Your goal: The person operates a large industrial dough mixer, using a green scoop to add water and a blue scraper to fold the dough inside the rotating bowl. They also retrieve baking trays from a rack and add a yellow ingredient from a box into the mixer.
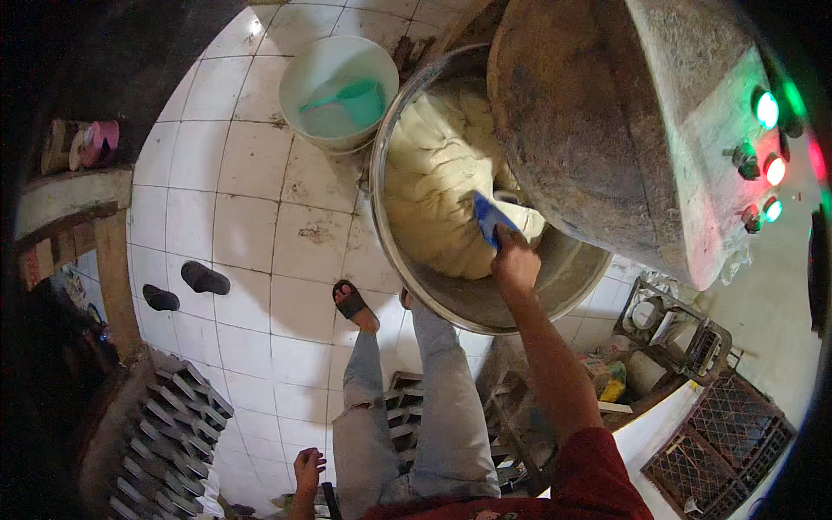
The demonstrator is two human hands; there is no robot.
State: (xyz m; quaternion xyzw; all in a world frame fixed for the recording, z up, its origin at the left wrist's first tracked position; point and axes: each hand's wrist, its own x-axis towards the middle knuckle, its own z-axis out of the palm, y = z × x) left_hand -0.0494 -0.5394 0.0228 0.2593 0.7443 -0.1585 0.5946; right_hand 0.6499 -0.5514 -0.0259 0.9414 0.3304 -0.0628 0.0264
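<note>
In a large metal mixing bowl point(563, 290) lies a big mass of pale dough point(433, 165), folded and creased on top. My right hand point(517, 260) reaches over the near rim, its fingers closed round a blue plastic dough scraper point(492, 217). The scraper's blade meets the dough near the middle of the bowl. Low by my left leg hangs my left hand point(308, 472), holding nothing, its fingers loosely bent and apart. Part of the dough is hidden under the mixer's head point(581, 113).
Lit green and red lights sit on the mixer's panel point(737, 165). Beyond the bowl's left side stands a white bucket point(299, 74) with a green dipper point(360, 100). Black slippers point(205, 278) lie on the tiles. Dark crates point(165, 442) stand at lower left, another crate point(724, 442) at lower right.
</note>
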